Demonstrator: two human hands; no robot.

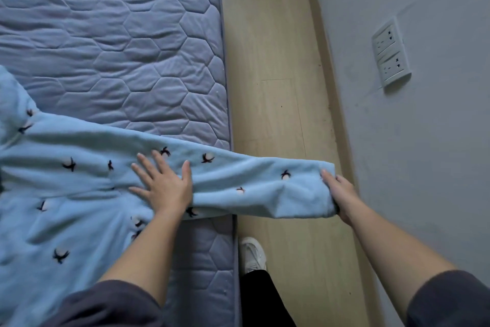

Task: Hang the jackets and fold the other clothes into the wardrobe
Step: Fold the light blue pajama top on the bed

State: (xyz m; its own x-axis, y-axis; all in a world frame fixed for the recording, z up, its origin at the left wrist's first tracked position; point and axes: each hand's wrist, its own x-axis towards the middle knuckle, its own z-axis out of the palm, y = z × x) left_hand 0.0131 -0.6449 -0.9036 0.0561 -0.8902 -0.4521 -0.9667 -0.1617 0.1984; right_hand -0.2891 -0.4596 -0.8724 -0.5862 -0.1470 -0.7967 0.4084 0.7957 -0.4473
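A light blue fleece garment [79,194] with small dark and white figures on it lay spread on the grey-blue quilted mattress [119,35], and it covered the lower left part of the bed. One sleeve [252,181] was stretched out to the right, past the edge of the mattress and above the wooden floor [278,61]. The person's left hand [164,186] rested flat on the garment where the sleeve begins, with straight, spread fingers pressing the cloth down. The right hand [340,194] held the end of the sleeve, its fingers curled around the cuff, well apart from the left hand. Both forearms were bare, with dark sleeves pushed up. Below, between the bed and the wall [424,141], I saw a white shoe [253,255] on the floor under a black trouser leg. Two white sockets [391,53] sat on the wall.
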